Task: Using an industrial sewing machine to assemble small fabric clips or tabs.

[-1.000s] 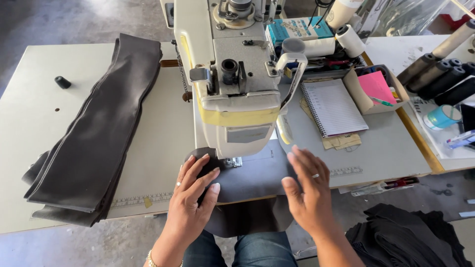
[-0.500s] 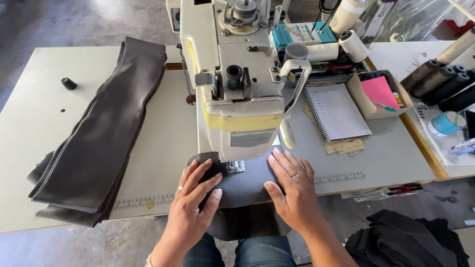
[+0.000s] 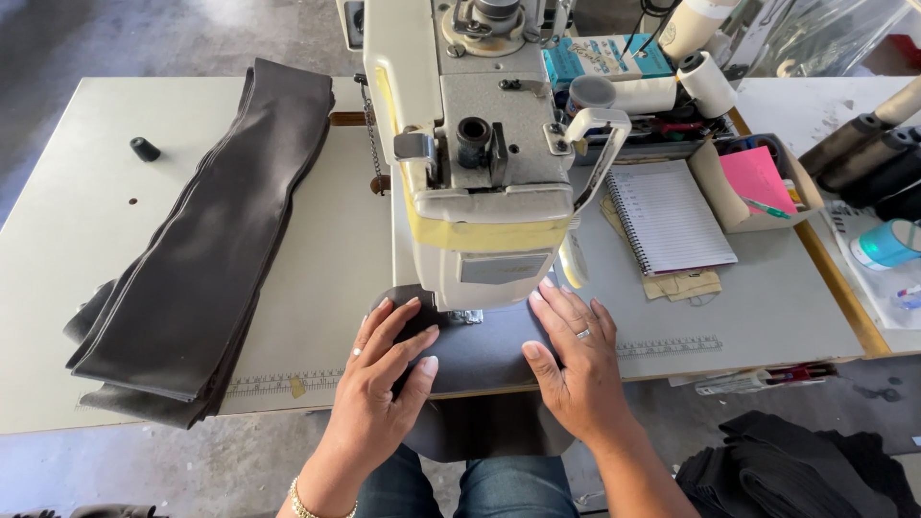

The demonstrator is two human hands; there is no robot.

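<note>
A dark fabric piece [image 3: 480,360] lies under the head of a cream sewing machine [image 3: 480,163] and hangs over the table's front edge. My left hand [image 3: 389,360] rests on the fabric's left part, fingers spread and pressing a folded edge beside the presser foot [image 3: 467,316]. My right hand [image 3: 576,360], with a ring on it, lies flat on the fabric's right side, fingertips close to the machine's base. Both hands press the cloth down on the table.
A long stack of dark fabric strips [image 3: 206,249] lies on the table's left half. A spiral notebook [image 3: 667,216], a box with pink paper [image 3: 753,182], thread spools [image 3: 868,153] and more dark cloth [image 3: 796,470] are to the right. A small black knob [image 3: 145,149] sits far left.
My right hand has slid left and forward onto the fabric, closer to the machine. The left hand has stayed on the folded edge, and the view has moved in slightly.
</note>
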